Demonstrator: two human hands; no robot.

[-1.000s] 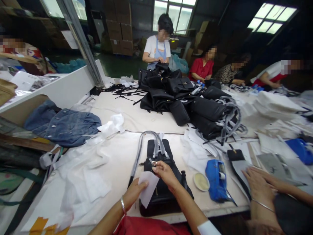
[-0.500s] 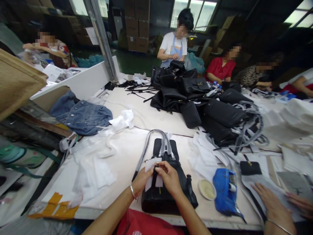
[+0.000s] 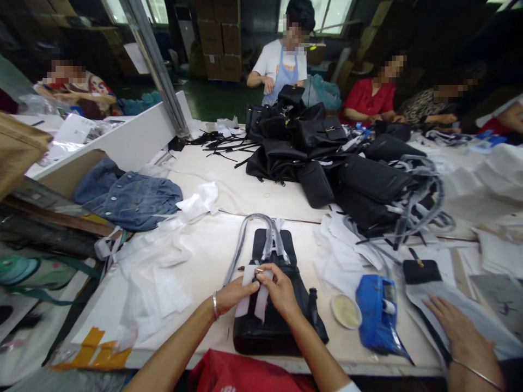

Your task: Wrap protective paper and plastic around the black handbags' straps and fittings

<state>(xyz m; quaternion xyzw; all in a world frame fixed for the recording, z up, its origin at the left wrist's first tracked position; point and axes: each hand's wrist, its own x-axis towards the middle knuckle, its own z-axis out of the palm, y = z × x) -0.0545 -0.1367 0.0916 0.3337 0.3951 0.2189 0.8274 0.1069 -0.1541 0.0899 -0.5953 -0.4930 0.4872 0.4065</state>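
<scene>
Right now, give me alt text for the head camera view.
Two bare hands, left and right, pinch white paper and a metal buckle over a black bag on a cluttered worktable. Beyond lies a heap of black bags, with people working around it.

Your L hand (image 3: 235, 293) & R hand (image 3: 277, 287) meet at fingertips, thumbs pinching; forearms angle inward, L wrist braceleted.
</scene>
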